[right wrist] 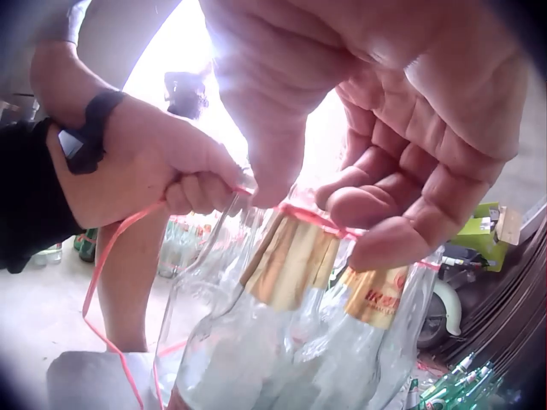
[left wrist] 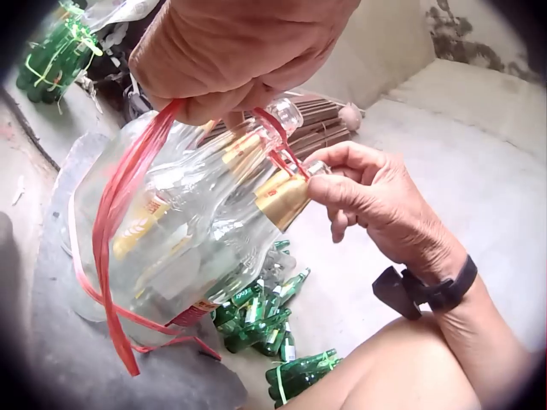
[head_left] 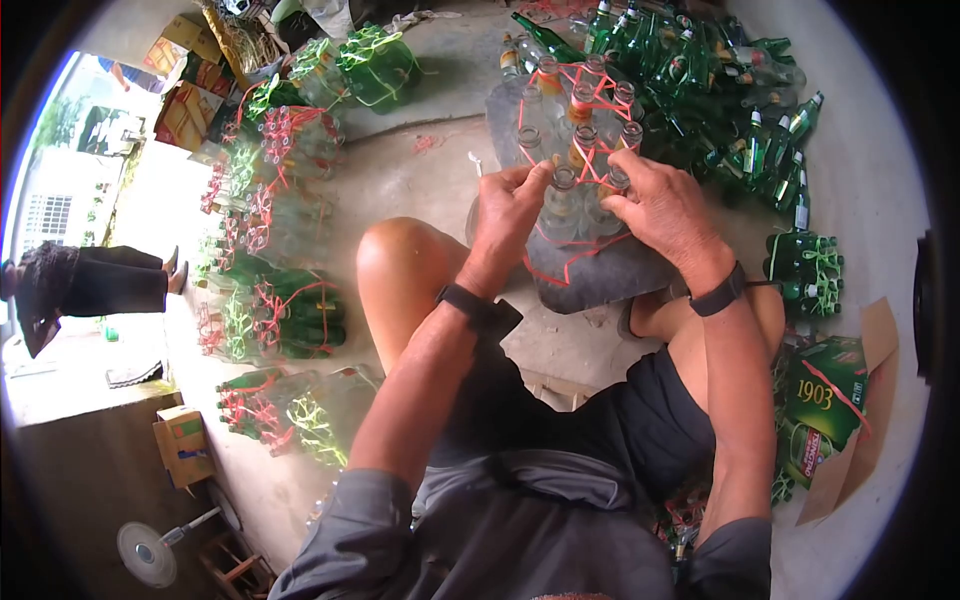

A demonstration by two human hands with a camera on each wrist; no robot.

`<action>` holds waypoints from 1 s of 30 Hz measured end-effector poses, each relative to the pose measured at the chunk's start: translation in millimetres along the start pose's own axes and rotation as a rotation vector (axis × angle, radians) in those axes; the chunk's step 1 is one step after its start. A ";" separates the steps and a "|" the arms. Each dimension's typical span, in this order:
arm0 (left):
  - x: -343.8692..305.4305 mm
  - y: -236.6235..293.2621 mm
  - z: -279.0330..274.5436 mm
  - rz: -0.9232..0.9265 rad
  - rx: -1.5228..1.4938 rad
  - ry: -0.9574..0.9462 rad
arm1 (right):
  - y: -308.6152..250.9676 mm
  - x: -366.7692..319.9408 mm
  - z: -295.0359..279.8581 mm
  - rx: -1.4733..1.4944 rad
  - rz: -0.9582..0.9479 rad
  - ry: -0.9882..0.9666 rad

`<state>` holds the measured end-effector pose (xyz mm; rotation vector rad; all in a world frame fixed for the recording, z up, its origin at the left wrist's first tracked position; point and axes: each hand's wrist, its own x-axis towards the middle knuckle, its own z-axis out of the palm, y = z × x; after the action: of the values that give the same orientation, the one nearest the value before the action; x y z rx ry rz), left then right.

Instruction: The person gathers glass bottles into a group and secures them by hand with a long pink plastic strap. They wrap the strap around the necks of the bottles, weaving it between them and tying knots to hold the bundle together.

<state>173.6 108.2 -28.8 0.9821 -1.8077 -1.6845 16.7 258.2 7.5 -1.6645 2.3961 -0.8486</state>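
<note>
A cluster of clear glass bottles (head_left: 563,212), some with gold neck labels, stands upright on a dark slab (head_left: 590,288). Red plastic twine (left wrist: 109,231) is strung around and between the necks, with a loop lower around the bundle. My left hand (head_left: 508,208) grips the twine at the bundle's near left, its loose tails hanging below the fist in the left wrist view. At the right edge my right hand (head_left: 668,205) holds a gold-labelled bottle neck (left wrist: 286,198) between thumb and fingers, right at the twine (right wrist: 312,219).
Loose green bottles (head_left: 690,75) lie piled beyond and right of the slab. Tied bottle bundles (head_left: 300,310) line the floor on the left. A cardboard box (head_left: 850,420) stands at right, a white fan (head_left: 148,553) at lower left. Another person (head_left: 105,278) is near the doorway.
</note>
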 end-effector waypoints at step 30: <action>-34.1 -13.5 77.1 0.069 -0.247 -0.102 | 51.6 11.4 -22.8 -0.225 0.054 0.058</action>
<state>139.1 184.0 -47.7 0.7325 -1.6251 -1.8899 -39.6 269.4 3.6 -1.6593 2.6497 -0.6480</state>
